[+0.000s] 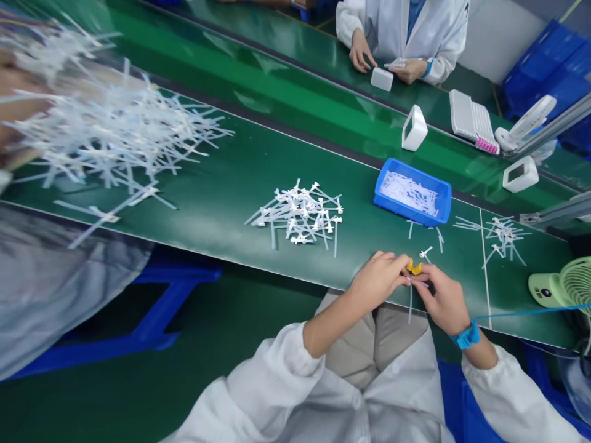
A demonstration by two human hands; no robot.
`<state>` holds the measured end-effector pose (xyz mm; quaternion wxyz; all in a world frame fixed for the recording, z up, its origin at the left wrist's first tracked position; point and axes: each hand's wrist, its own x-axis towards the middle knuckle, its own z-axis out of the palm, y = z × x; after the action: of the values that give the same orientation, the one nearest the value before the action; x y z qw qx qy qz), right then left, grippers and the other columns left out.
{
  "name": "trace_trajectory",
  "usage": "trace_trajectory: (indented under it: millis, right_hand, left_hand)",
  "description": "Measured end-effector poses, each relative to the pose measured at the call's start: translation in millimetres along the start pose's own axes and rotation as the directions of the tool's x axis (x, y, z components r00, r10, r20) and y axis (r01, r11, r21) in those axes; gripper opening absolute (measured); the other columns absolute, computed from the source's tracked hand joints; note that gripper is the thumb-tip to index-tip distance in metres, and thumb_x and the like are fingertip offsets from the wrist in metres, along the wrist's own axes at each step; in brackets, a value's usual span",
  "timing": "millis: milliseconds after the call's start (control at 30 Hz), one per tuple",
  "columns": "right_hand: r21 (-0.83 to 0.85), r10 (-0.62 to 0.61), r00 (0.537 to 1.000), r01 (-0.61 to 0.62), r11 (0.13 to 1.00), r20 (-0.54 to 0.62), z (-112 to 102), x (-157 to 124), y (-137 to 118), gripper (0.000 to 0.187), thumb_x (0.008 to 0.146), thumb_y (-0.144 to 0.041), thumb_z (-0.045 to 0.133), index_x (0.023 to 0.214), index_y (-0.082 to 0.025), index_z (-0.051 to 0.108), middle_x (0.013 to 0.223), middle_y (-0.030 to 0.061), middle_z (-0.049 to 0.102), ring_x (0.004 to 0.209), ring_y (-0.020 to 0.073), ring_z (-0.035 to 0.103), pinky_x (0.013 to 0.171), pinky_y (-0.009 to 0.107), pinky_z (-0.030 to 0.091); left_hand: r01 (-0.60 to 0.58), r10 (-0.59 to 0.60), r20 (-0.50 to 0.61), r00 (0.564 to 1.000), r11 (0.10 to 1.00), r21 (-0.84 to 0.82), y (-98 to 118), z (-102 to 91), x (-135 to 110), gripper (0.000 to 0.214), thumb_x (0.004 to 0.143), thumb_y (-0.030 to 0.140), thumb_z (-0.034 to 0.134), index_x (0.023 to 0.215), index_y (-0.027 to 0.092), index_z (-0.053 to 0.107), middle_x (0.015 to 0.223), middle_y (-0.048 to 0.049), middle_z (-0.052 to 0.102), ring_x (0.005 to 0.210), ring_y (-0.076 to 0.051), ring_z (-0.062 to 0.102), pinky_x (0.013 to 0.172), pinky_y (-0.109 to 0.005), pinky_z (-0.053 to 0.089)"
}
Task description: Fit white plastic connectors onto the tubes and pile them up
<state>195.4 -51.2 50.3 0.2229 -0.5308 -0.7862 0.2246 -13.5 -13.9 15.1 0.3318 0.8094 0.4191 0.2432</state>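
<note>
the left hand (pixel 381 280) and the right hand (pixel 446 298) meet at the near edge of the desk (pixel 221 240). the grip of both is narrow: fingertips pinch a thin strip (pixel 410 304), and its tail hangs down at 6 o'clock. a yellow bit (pixel 417 269) sits at the fingers, but i cannot tell if it is worn or held.

from the hands, a middle pile (pixel 302 212) lies at 10 o'clock. its strips have little white ends on them, so these look done. a much bigger pile (pixel 129 129) is far off at 10 o'clock, too. a small heap (pixel 505 234) at 2 o'clock has white ends as well.

at 12 o'clock, the blue box (pixel 410 216) has lots of small white pieces (pixel 410 191) in it, so i think plenty is left. the strip in the fingers looks only part done.
</note>
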Motion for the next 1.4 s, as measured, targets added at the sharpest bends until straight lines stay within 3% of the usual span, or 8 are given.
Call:
trace_trajectory:
  millis: [267,433,633,967,1100,1233,1400]
  right_hand:
    - [-0.055,-0.091,0.986,0.100,0.994,0.139,-18.3,14.3,9.2,0.008,0.106,-0.032,0.065,0.109,-0.027,0.069,0.100,0.0047,0.081,0.089,0.0254,0.077,0.078,0.035,0.059]
    - [-0.047,-0.191,0.970,0.200,0.979,0.153,-24.1,19.9,9.1,0.015,0.110,-0.032,0.059,0.107,-0.025,0.072,0.116,0.0096,0.077,0.105,0.0265,0.075,0.091,0.038,0.060]
    - [-0.128,-0.196,0.949,0.232,0.964,0.246,-26.1,24.0,6.2,0.019,0.111,-0.030,0.055,0.100,-0.024,0.069,0.102,0.0088,0.076,0.093,0.0261,0.073,0.083,0.038,0.059]
    - [-0.109,-0.189,0.901,0.249,0.962,0.391,-33.7,40.3,0.1,0.030,0.112,-0.031,0.049,0.088,-0.024,0.067,0.089,0.0066,0.070,0.083,0.0239,0.067,0.075,0.035,0.055]
    - [-0.071,-0.177,0.900,0.223,0.972,0.399,-39.6,42.4,-1.4,0.022,0.111,-0.035,0.055,0.097,-0.024,0.068,0.094,0.0060,0.072,0.085,0.0234,0.070,0.077,0.035,0.057]
    - [-0.042,-0.136,0.928,0.160,0.986,0.348,-42.8,39.2,-0.7,0.015,0.109,-0.037,0.059,0.111,-0.025,0.069,0.106,0.0072,0.073,0.090,0.0235,0.073,0.081,0.036,0.061]
    - [-0.164,-0.168,0.923,0.236,0.958,0.347,-38.4,36.2,-0.8,0.019,0.110,-0.032,0.055,0.098,-0.024,0.068,0.097,0.0075,0.073,0.086,0.0248,0.072,0.077,0.036,0.057]
  left_hand:
    - [-0.020,0.017,-0.054,0.998,0.998,-0.065,2.0,-0.5,0.8,0.031,0.097,0.025,0.086,0.111,0.023,0.058,0.104,0.0016,0.080,0.104,-0.024,0.071,0.091,-0.035,0.043]
    - [-0.036,0.033,-0.065,0.997,0.998,-0.046,1.9,1.0,0.6,0.029,0.098,0.026,0.084,0.107,0.022,0.057,0.100,0.0011,0.078,0.107,-0.025,0.070,0.091,-0.035,0.043]
    - [0.000,-0.003,-0.076,0.997,0.999,-0.041,3.1,-3.6,-1.2,0.024,0.098,0.023,0.083,0.101,0.022,0.059,0.099,-0.0001,0.072,0.099,-0.023,0.068,0.087,-0.032,0.046]
    - [0.003,-0.002,-0.047,0.999,1.000,0.006,2.0,-5.3,0.4,0.023,0.099,0.025,0.081,0.100,0.022,0.059,0.095,-0.0006,0.068,0.095,-0.023,0.066,0.088,-0.032,0.047]
    - [0.011,-0.010,-0.046,0.999,1.000,0.008,4.2,-7.4,0.3,0.022,0.099,0.027,0.081,0.100,0.021,0.060,0.096,-0.0004,0.069,0.095,-0.023,0.066,0.088,-0.032,0.047]
    - [0.020,-0.018,-0.071,0.997,1.000,0.015,7.3,-9.5,-1.0,0.021,0.099,0.027,0.081,0.101,0.022,0.060,0.095,-0.0006,0.068,0.097,-0.024,0.065,0.085,-0.030,0.047]
    - [0.022,-0.022,-0.080,0.997,1.000,0.005,9.8,-11.6,-2.4,0.020,0.099,0.024,0.081,0.104,0.022,0.061,0.095,-0.0012,0.068,0.099,-0.024,0.066,0.088,-0.031,0.048]
